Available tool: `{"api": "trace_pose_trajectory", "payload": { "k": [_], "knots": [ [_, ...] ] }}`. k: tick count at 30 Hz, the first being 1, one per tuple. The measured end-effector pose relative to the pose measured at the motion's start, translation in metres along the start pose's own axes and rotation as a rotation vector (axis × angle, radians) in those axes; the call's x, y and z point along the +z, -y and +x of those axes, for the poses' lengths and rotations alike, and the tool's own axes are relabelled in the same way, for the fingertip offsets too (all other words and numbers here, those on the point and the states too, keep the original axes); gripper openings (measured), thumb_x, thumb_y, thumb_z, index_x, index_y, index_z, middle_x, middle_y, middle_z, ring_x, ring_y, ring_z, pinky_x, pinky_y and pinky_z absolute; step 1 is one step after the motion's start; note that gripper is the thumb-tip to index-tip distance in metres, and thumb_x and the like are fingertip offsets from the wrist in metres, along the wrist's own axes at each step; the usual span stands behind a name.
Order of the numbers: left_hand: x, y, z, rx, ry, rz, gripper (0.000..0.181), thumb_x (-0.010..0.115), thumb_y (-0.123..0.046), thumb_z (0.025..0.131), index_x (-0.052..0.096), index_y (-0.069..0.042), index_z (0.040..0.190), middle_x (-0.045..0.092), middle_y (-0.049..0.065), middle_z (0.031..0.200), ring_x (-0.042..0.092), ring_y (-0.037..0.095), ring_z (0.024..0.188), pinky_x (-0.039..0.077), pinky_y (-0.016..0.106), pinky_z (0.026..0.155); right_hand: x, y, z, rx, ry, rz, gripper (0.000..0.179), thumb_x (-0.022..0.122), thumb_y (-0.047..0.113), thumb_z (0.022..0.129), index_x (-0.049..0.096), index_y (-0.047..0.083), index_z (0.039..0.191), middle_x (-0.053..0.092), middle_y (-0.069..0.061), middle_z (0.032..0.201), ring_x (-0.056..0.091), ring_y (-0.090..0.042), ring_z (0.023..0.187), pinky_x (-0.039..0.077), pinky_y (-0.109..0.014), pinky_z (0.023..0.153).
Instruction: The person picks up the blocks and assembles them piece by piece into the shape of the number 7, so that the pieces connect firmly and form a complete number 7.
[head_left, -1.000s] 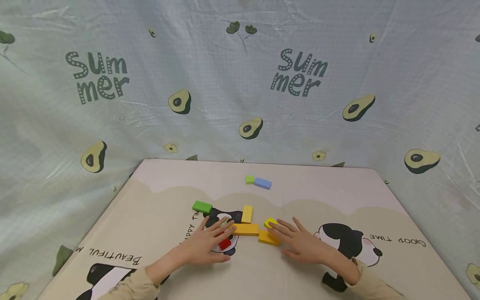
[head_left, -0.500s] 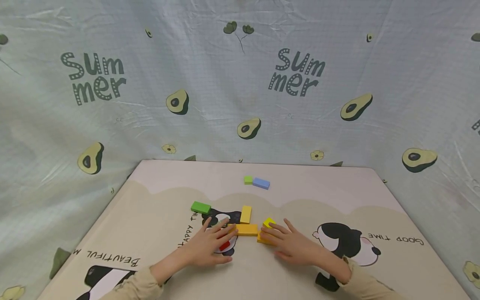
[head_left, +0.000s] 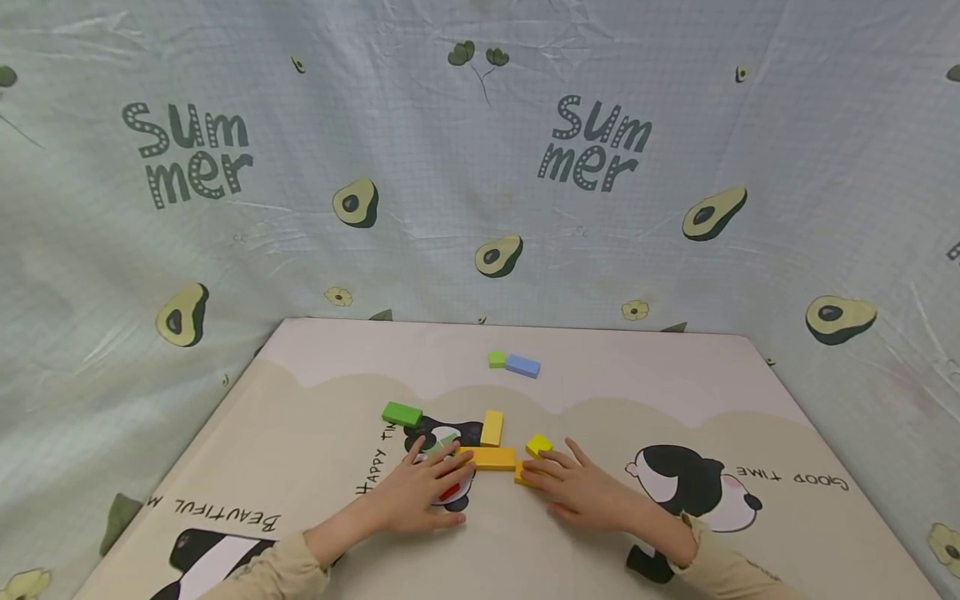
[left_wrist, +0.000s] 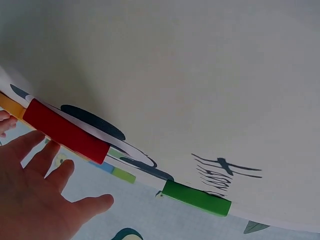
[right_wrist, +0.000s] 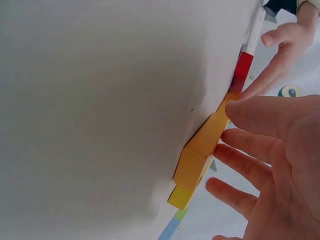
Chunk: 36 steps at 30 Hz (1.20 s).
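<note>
The left hand (head_left: 416,496) reaches in just left of the lower middle of the frame, its grip released, fingers spread over the red block (head_left: 449,493) and partly covering it. Its fingertips come to the left end of the long orange block (head_left: 493,459), in the middle; whether they press on it I can't tell from here. A pale green block (head_left: 445,443) peeps out above the same fingers.

The right hand (head_left: 588,493), right of the lower middle, also has a released grip. Its loose fingers lie across the short orange block (head_left: 519,475), mostly hidden from me, with the yellow block (head_left: 537,445) just above them.

The pale yellow block (head_left: 492,428) sits at the long orange one's upper edge. Farther left, above the left hand, is the green block (head_left: 402,415). Toward the top middle of the worktop (head_left: 517,550), the lime block (head_left: 497,359) lies just left of the blue block (head_left: 522,366).

Beige sleeves (head_left: 277,571) enter at the bottom left and bottom right. A pale sheet (head_left: 420,125) printed with avocados and "summer" fills the upper half.
</note>
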<state>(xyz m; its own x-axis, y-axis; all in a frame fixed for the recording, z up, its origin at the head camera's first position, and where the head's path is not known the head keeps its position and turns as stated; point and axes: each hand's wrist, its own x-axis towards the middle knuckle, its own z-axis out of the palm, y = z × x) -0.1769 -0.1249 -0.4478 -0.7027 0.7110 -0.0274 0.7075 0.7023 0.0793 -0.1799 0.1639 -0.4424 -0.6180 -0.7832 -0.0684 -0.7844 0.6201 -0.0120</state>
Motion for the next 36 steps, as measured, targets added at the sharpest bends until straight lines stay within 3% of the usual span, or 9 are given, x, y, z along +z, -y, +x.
{"api": "trace_pose_trajectory", "payload": {
  "k": [8, 17, 27, 36],
  "knots": [
    [-0.0018, 0.0015, 0.0043, 0.015, 0.003, -0.004, 0.065, 0.043, -0.056, 0.085, 0.033, -0.019, 0.139, 0.032, 0.0, 0.145, 0.024, 0.021, 0.136, 0.016, 0.056, 0.105, -0.0015, -0.0016, 0.0017, -0.008, -0.004, -0.001, 0.051, 0.056, 0.02, 0.086, 0.04, 0.02, 0.134, 0.042, -0.001, 0.137, 0.043, -0.024, 0.12, 0.023, -0.06, 0.101],
    [-0.0034, 0.0015, 0.0047, 0.017, 0.009, 0.002, 0.065, 0.043, -0.056, 0.085, 0.034, -0.019, 0.138, 0.034, 0.0, 0.144, 0.028, 0.022, 0.134, 0.018, 0.055, 0.105, -0.0059, -0.0024, 0.0007, -0.025, 0.025, 0.0, 0.061, 0.06, 0.008, 0.08, 0.038, 0.02, 0.136, 0.04, 0.0, 0.138, 0.04, -0.025, 0.121, 0.028, -0.054, 0.101],
    [-0.0027, 0.0016, 0.0045, 0.003, 0.031, -0.016, 0.065, 0.044, -0.056, 0.084, 0.034, -0.02, 0.138, 0.033, -0.001, 0.144, 0.029, 0.021, 0.134, 0.017, 0.055, 0.106, -0.0072, -0.003, 0.0036, -0.016, 0.111, 0.048, 0.06, 0.055, 0.01, 0.084, 0.032, 0.022, 0.138, 0.028, 0.001, 0.146, 0.037, -0.023, 0.122, 0.035, -0.046, 0.096],
    [-0.0031, 0.0008, 0.0038, 0.002, 0.037, -0.023, 0.066, 0.045, -0.056, 0.084, 0.034, -0.02, 0.138, 0.033, -0.001, 0.144, 0.029, 0.021, 0.133, 0.018, 0.056, 0.105, -0.0068, -0.0025, 0.0083, -0.038, 0.074, 0.054, 0.05, 0.054, 0.013, 0.087, 0.038, 0.02, 0.133, 0.034, 0.001, 0.142, 0.039, -0.023, 0.121, 0.039, -0.045, 0.095]
  ]
}}
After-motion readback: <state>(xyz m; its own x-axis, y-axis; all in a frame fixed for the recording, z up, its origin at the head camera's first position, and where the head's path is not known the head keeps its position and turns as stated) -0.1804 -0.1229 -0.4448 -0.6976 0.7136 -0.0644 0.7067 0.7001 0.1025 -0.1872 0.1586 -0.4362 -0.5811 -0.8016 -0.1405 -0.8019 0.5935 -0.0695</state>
